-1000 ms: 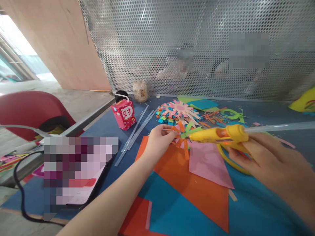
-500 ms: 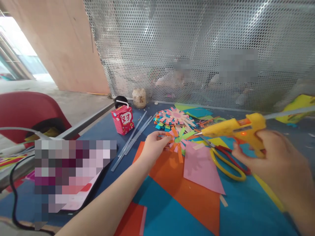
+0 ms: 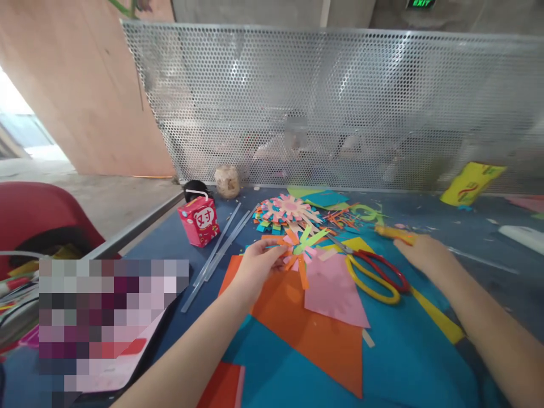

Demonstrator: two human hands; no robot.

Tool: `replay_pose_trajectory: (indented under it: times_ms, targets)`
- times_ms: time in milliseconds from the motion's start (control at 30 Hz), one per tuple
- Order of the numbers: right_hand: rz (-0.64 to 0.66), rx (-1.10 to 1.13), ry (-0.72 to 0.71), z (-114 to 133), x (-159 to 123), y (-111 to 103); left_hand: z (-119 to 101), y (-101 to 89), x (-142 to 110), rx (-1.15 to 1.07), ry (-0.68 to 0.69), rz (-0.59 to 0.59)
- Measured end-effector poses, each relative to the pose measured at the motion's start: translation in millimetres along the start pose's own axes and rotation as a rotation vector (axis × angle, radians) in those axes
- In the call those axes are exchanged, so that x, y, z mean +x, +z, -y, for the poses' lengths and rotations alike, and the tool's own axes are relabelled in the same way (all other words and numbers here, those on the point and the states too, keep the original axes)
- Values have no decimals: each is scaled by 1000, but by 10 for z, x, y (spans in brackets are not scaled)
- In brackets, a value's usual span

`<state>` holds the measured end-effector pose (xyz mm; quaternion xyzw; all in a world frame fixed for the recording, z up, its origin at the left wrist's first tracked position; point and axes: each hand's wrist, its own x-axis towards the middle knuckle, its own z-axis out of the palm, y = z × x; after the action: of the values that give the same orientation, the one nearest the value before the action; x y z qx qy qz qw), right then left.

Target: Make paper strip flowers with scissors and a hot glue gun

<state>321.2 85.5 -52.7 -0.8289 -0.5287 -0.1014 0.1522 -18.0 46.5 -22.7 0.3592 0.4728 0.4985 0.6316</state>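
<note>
Between thumb and fingers, my left hand (image 3: 263,262) pinches a paper flower (image 3: 302,249) with orange, pink and green strips, held above coloured sheets. My right hand (image 3: 425,252) is closed over a yellow glue gun (image 3: 395,233), low over the table on the right; the hand covers most of its body. A clear glue stick (image 3: 484,260) trails out behind it. Between my hands lie scissors (image 3: 376,277) with red and yellow handles. A pink paper sheet (image 3: 334,289) and an orange sheet (image 3: 314,340) lie below the flower, on blue paper (image 3: 272,368).
Fringed paper flowers (image 3: 289,209) are piled behind my left hand, beside thin paper scraps (image 3: 344,218). Several clear glue sticks (image 3: 225,243) lie left, near a red drink carton (image 3: 199,221) and a jar (image 3: 227,182). A perforated metal panel (image 3: 276,85) borders the back; a yellow packet (image 3: 471,184) stands right.
My right hand has carried the glue gun away from the flower and lowered it toward the table at the right. My left hand still holds the flower. The camera view has tilted up.
</note>
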Motion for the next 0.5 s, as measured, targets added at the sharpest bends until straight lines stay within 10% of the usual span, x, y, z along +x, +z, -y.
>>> replay_pose_trajectory:
  times_ms: [133,400,500]
  targets:
    - [-135,23,-76,150,-82,-76,-8,8,-38,-2,-39,37]
    - [-327,448,-1084,714,-545,-317,19,84,-139,152,-5,101]
    - [-294,601,-1240,845,-741,-348,35,132,-173,166,-59,121]
